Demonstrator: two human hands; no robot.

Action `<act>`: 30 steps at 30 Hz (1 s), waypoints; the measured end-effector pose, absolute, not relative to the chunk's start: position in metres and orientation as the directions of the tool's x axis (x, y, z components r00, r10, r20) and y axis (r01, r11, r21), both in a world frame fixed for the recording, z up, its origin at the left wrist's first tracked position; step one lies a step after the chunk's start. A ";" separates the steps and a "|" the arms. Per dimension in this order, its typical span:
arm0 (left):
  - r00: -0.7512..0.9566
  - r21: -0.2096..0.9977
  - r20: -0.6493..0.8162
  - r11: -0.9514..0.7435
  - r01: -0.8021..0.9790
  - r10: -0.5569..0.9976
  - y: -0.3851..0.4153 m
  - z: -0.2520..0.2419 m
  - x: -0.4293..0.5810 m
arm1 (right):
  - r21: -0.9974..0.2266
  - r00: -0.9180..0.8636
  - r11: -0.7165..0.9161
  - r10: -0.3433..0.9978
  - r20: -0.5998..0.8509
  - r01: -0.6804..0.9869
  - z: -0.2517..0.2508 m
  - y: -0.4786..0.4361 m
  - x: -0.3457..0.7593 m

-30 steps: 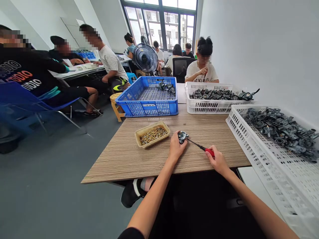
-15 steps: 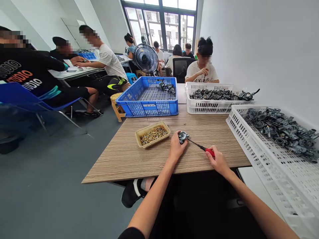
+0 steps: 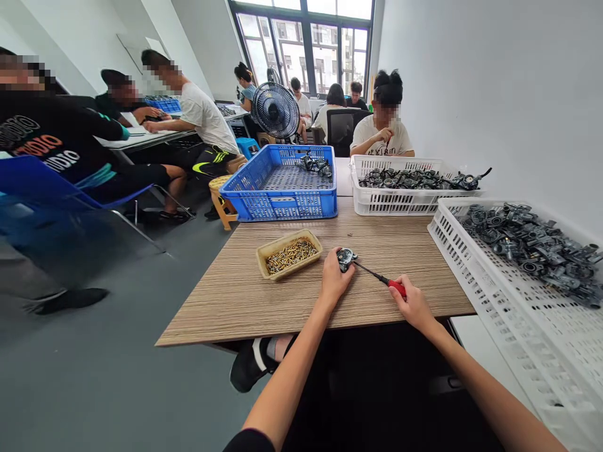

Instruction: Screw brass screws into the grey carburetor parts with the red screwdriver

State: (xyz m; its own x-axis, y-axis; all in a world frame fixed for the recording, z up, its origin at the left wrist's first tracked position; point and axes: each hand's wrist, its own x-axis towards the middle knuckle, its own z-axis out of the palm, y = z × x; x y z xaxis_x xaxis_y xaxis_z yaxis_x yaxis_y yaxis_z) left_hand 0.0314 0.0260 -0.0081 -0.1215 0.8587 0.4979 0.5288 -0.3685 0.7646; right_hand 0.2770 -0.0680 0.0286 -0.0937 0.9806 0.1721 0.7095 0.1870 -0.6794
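Observation:
My left hand (image 3: 334, 279) is closed around a small grey metal part (image 3: 346, 258) with a round hollow face, held low over the wood-grain table (image 3: 226, 295). In my right hand (image 3: 414, 302) is a screwdriver (image 3: 382, 279) with a red and black handle. Its thin dark shaft points left, and its tip meets the right side of the metal part; the exact contact point is too small to make out. Left of my left hand stands a shallow beige tray (image 3: 264, 269) holding many brass-coloured screws (image 3: 291, 255). A tiny screw (image 3: 349, 235) lies loose on the table beyond the part.
A blue crate (image 3: 287, 209) with a few dark parts stands at the table's far edge. Two white crates, one behind (image 3: 391, 206) and one at right (image 3: 475, 270), hold piled metal parts. A co-worker (image 3: 381, 135) sits opposite; others sit at left, near a fan (image 3: 276, 111).
My hands, the metal part and the screwdriver stay almost in place. At the far left a walking person's leg and shoe have come into view, and the seated people there have shifted slightly.

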 end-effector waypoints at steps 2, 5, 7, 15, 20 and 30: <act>-0.119 0.762 0.501 -0.372 0.529 0.857 0.026 -0.008 0.031 | -0.676 -0.092 0.187 0.980 0.174 0.713 0.028 -0.068 0.277; -0.119 0.758 0.509 -0.379 0.530 0.852 0.026 -0.008 0.032 | -0.678 -0.095 0.186 0.981 0.170 0.711 0.027 -0.068 0.277; -0.124 0.759 0.510 -0.378 0.530 0.851 0.026 -0.008 0.032 | -0.681 -0.097 0.187 0.981 0.169 0.708 0.027 -0.068 0.277; -0.120 0.762 0.506 -0.378 0.525 0.854 0.025 -0.008 0.031 | -0.677 -0.095 0.190 0.980 0.175 0.711 0.027 -0.068 0.277; -0.118 0.765 0.498 -0.371 0.526 0.859 0.025 -0.008 0.031 | -0.677 -0.096 0.193 0.979 0.178 0.710 0.027 -0.068 0.277; -0.102 0.763 0.494 -0.375 0.526 0.863 0.024 -0.007 0.030 | -0.677 -0.099 0.200 0.978 0.184 0.709 0.029 -0.068 0.277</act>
State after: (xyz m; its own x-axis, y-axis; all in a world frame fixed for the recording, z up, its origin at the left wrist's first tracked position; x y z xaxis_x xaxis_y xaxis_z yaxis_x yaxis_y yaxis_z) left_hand 0.0300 0.0244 -0.0067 -0.1019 0.8633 0.4942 0.5260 -0.3749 0.7634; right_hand 0.2767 -0.0683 0.0294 -0.0994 0.9778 0.1844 0.7088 0.1997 -0.6766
